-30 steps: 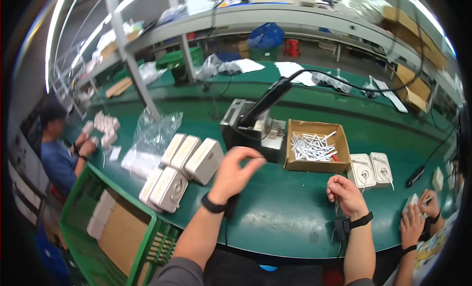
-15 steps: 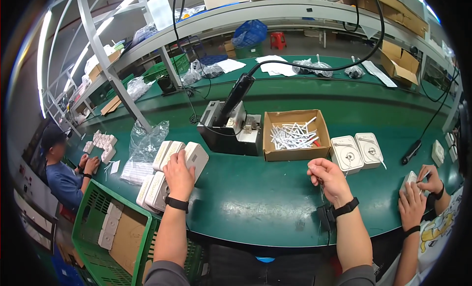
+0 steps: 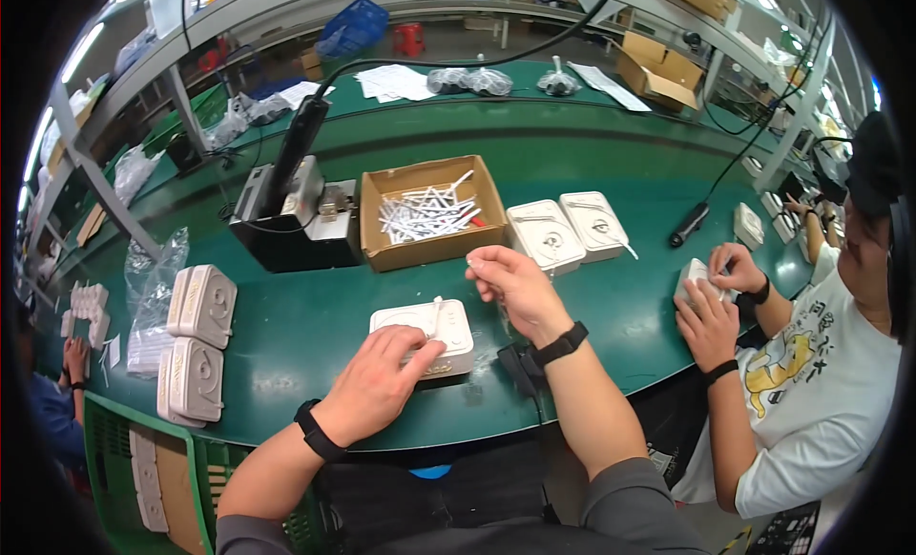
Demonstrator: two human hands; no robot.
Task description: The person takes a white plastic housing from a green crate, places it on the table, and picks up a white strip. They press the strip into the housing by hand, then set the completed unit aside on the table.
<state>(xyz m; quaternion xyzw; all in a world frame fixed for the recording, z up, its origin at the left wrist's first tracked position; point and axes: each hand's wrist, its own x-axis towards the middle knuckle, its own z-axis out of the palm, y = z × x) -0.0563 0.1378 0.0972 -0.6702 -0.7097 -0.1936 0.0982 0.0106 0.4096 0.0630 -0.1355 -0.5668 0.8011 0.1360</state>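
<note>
In front of me on the green bench lies a white plastic housing (image 3: 456, 328), with a short white lead standing up from its top. My left hand (image 3: 374, 381) is closed on its near left part, thumb and fingertips over the top face. My right hand (image 3: 518, 290) hovers just beyond its right side, thumb and forefinger pinched together; whatever they hold is too small to make out. Both wrists wear black bands, and a small black box (image 3: 521, 369) on a cord hangs by the right one.
Stacked white housings (image 3: 202, 307) stand at left beside a clear plastic bag (image 3: 153, 269). Farther back are a black tool stand (image 3: 296, 240), a cardboard box (image 3: 425, 256) of white sticks, and two housings (image 3: 546, 235). A co-worker's hands (image 3: 711, 312) work at right; a green crate (image 3: 110, 440) sits lower left.
My left hand has brought a housing from the left stack to the bench in front of me. My right hand has moved left toward it, still pinched. The view has turned right.
</note>
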